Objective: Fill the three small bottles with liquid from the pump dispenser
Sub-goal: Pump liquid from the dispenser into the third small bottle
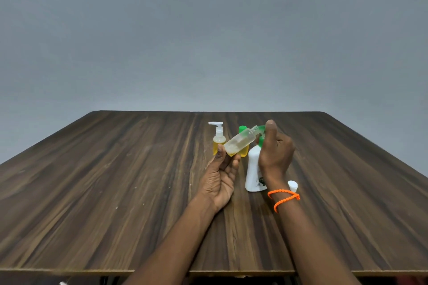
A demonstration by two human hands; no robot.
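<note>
Fingers of the left hand (221, 174) pinch the base of a small clear plastic bottle (239, 142), tilted with its open threaded neck raised toward the right, while the right hand (275, 150) curls over the green pump head (261, 131) of a tall white plastic dispenser bottle (254, 170), thumb up; whether its fingers press the pump or only rest on it cannot be told. Broad dark wood-grain table (115, 180) carries everything, with plenty of open surface left, right and toward the near edge, so both forearms can swing freely; the far edge lies not far behind the cluster. My judgement: the filling goes well if the neck sits right under the nozzle before any press, the bottle is brought nearer upright as it fills, and strokes are short so liquid does not overshoot the narrow mouth. A little pale liquid seems to lie at the bottle's low end. Just behind stand a small yellow-filled bottle with a white pump top (218, 139) and another yellow bottle with a green cap (243, 146), both close enough to be knocked. A small white cap (293, 185) lies beside the right wrist, near an orange beaded bracelet (283, 198).
</note>
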